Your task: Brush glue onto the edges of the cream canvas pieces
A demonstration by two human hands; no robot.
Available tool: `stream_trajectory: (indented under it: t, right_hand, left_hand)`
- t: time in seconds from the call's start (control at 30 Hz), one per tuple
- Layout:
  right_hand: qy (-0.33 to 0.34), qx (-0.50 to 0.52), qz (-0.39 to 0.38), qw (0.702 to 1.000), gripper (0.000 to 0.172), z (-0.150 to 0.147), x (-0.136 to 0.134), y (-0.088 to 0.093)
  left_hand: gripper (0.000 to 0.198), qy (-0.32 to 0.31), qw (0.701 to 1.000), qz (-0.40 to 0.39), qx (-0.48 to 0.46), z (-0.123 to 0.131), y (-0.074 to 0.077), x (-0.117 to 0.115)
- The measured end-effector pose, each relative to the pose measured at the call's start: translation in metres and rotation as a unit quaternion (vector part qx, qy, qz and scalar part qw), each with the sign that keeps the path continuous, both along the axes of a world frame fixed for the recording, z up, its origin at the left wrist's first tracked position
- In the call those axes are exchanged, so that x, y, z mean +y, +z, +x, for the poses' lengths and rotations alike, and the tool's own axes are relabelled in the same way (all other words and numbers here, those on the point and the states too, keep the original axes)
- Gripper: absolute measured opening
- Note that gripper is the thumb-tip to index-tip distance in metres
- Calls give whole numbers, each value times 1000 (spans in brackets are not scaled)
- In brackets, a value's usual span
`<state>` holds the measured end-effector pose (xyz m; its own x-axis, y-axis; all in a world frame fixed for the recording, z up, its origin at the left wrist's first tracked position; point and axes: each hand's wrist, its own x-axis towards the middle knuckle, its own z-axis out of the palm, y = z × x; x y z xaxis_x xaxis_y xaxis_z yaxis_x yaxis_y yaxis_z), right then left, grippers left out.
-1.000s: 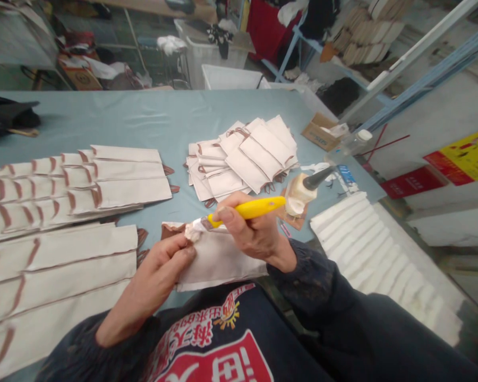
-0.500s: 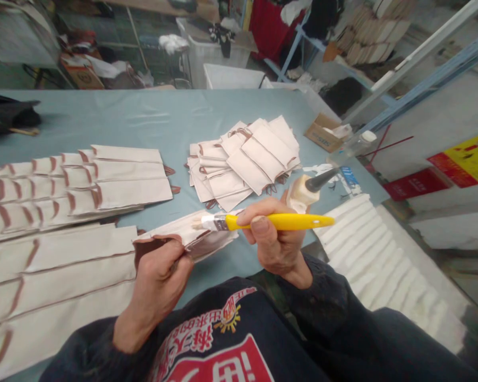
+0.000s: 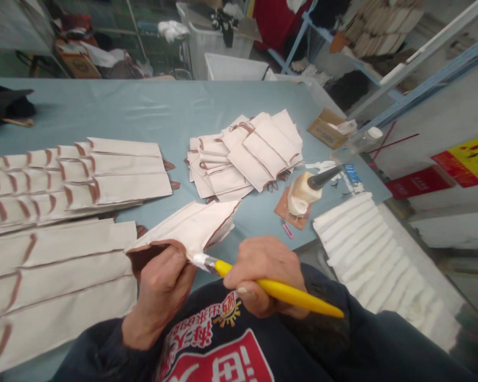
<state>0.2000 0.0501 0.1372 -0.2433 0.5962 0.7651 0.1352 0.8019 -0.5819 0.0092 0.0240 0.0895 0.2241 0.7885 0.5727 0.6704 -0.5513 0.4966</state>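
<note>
My left hand (image 3: 163, 289) is closed on the near edge of a cream fabric piece (image 3: 187, 225) with a brown inside, whose mouth gapes beside my fingers. My right hand (image 3: 265, 276) grips a yellow-handled paintbrush (image 3: 298, 296). White-coated bristles touch the piece's near edge, just right of my left fingertips. Past my right hand, a cream bottle with a dark cone nozzle (image 3: 305, 191) stands on a brown pad (image 3: 282, 207). A small pink object (image 3: 287, 229) lies by that pad.
Overlapping rows of cream pieces (image 3: 131, 172) cover the table's left side. A loose pile of them (image 3: 242, 154) sits in the middle. At right are a small cardboard box (image 3: 326, 130), a clear bottle (image 3: 366, 140) and a ridged white stack (image 3: 366, 254).
My right hand has moved down and nearer to me, taking the brush from the piece's upper face to its near edge. The piece has tilted, its far end rising.
</note>
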Motion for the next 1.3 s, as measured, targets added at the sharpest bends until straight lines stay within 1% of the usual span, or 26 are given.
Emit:
stream_trajectory:
  t: [0.07, 0.13, 0.2, 0.23, 0.3, 0.37, 0.43, 0.5, 0.53, 0.6, 0.63, 0.73, 0.8, 0.83, 0.9, 1.03, 1.1, 1.17, 1.3]
  right_hand:
    - [-3, -8, -11, 1000, 27, 1, 1, 1]
    - [19, -10, -7, 1000, 24, 1, 0, 1]
    - [41, 2, -25, 999, 22, 2, 0, 0]
    - [37, 12, -39, 998, 22, 2, 0, 0]
    - [1, 21, -59, 998, 23, 3, 1, 0]
    - [-25, 16, -55, 998, 23, 2, 1, -1]
    - [-1, 6, -49, 999, 24, 0, -2, -2]
    - [30, 13, -62, 998, 25, -2, -6, -6]
    - [32, 26, -75, 996, 25, -3, -8, -9]
    - [7, 64, -126, 990, 26, -3, -9, -14]
    - [-13, 84, -168, 982, 27, -2, -7, -17]
    - [-60, 122, -314, 940, 37, 2, 6, -25]
    - [-86, 120, -361, 921, 44, 7, 16, -27]
    - [-99, 110, -364, 919, 45, 9, 21, -27]
    - [-121, 76, -347, 927, 43, 12, 27, -24]
    - [-146, -25, -274, 950, 36, 15, 33, -10]
    - [-143, -48, -252, 956, 34, 13, 34, -3]
    - [-129, -58, -246, 959, 34, 9, 33, 4]
    - [-89, -87, -245, 961, 34, -2, 22, 16]
  left_hand:
    - [29, -2, 1000, -4, -2, 1, -1, 0]
    - [33, -6, 1000, -7, -4, 2, -1, 0]
    - [36, -12, 1000, -7, -8, 1, -3, -1]
    - [36, -15, 1000, -7, -9, 0, -4, -1]
    - [35, -19, 1000, -10, -10, -1, -6, -2]
    - [34, -17, 1000, -15, -9, -1, -8, -3]
    - [33, -18, 1000, -16, -7, -2, -8, -3]
    - [34, -19, 1000, -11, -7, -2, -8, -3]
    - [35, -18, 1000, -9, -8, -2, -8, -4]
    - [36, -6, 1000, -8, -6, -2, -8, -4]
    - [36, 4, 1000, -9, -1, -2, -8, -5]
    - [34, 17, 1000, 3, 26, -1, -8, -5]
    - [32, 9, 999, 10, 44, 0, -8, -4]
    - [30, 4, 999, 8, 49, 1, -8, -4]
    - [28, 1, 999, -3, 49, 2, -9, -5]
    - [26, 4, 999, -21, 32, 4, -13, -7]
    - [26, 3, 999, -29, 25, 4, -15, -8]
    - [26, -4, 999, -37, 23, 5, -15, -9]
    - [23, -11, 999, -41, 15, 6, -15, -10]
